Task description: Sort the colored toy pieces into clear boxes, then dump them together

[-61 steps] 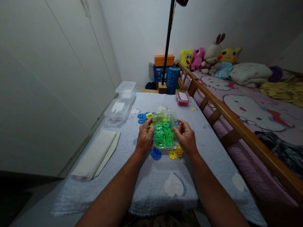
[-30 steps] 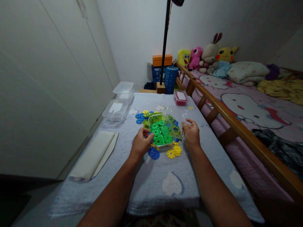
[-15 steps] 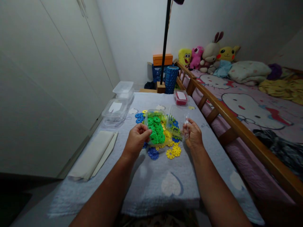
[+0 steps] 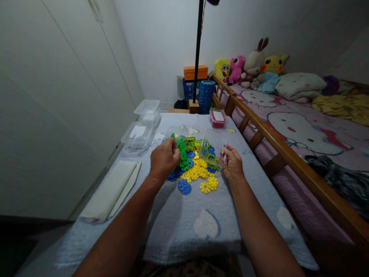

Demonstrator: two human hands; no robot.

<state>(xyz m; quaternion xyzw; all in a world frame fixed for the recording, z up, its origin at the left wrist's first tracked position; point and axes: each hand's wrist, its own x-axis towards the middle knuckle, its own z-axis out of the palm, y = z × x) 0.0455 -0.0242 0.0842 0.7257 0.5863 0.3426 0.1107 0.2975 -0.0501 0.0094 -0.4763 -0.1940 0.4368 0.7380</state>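
My left hand [image 4: 165,157] is closed on the near left edge of a clear plastic box [image 4: 178,132], which is tilted and partly hidden behind the fingers. Green notched discs [image 4: 182,151] are bunched in it, next to the fingertips. In my right hand [image 4: 233,162] a clear plastic lid [image 4: 212,145] is pinched by its right edge and held at a slant. Beneath both lies a loose pile of notched plastic discs, with yellow discs [image 4: 197,170], blue discs [image 4: 184,187] and olive-green ones, seen partly through the lid.
Clear lidded boxes [image 4: 138,134] stand at the table's left, with an open clear tub [image 4: 147,107] behind. A small box of red pieces [image 4: 218,118] is at the back right. Folded cloth [image 4: 111,190] lies front left. A wooden bed rail [image 4: 259,132] borders the right side.
My left hand has tipped the box of green discs, its far side rising and swinging left. More of the yellow and blue pile shows. The right hand keeps the lid nearly in place.
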